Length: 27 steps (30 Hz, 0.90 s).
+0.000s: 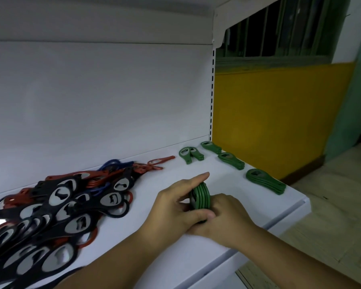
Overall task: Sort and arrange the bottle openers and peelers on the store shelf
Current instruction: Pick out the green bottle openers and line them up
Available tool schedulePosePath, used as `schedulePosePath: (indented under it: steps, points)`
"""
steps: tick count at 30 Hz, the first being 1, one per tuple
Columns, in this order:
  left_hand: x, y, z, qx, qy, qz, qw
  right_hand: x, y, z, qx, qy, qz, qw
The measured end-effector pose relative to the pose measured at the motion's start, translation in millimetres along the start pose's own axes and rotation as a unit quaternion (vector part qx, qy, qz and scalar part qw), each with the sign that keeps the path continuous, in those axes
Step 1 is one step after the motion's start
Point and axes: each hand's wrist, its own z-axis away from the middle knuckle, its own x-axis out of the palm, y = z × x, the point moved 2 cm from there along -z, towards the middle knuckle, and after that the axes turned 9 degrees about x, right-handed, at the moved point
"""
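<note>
Both hands hold one stack of green bottle openers [201, 195] on edge above the white shelf [258, 207]. My left hand [175, 207] grips it from the left, index finger stretched over the top. My right hand [227, 215] closes on it from the right. Small stacks of green openers lie flat along the shelf's right side: one near the front [266, 181], one further back [230, 160], one at the rear corner [211, 147]. A further green stack [191, 154] lies left of them. A big loose pile of black, red and blue openers [61, 209] covers the left.
A thin red peeler [162, 160] lies at the back, at the far end of the mixed pile. The shelf's right edge drops off to a tiled floor [331, 205]. A white back panel [92, 97] closes the rear, with another shelf overhead.
</note>
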Motion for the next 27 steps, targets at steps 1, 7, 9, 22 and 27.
schedulePosePath:
  steps: [1,7,9,22,27]
  points:
    - [0.1,0.3,1.0,0.005,-0.003,0.0,1.0,0.5,-1.0,1.2,0.002,0.004,0.005,1.0]
    - [-5.4,3.2,2.5,-0.023,0.079,0.111,0.99,2.0,14.2,-3.2,0.012,-0.075,-0.158,0.985]
    - [-7.8,5.3,2.3,-0.031,0.109,0.14,0.984,0.1,23.9,-6.4,0.025,-0.139,-0.277,0.951]
    - [2.6,8.9,10.3,0.012,0.119,0.132,0.984,-7.3,21.1,-5.3,0.031,-0.151,-0.287,0.946]
    - [1.7,0.1,5.4,-0.017,0.129,0.159,0.979,-15.4,22.1,-13.9,0.069,-0.135,-0.267,0.952]
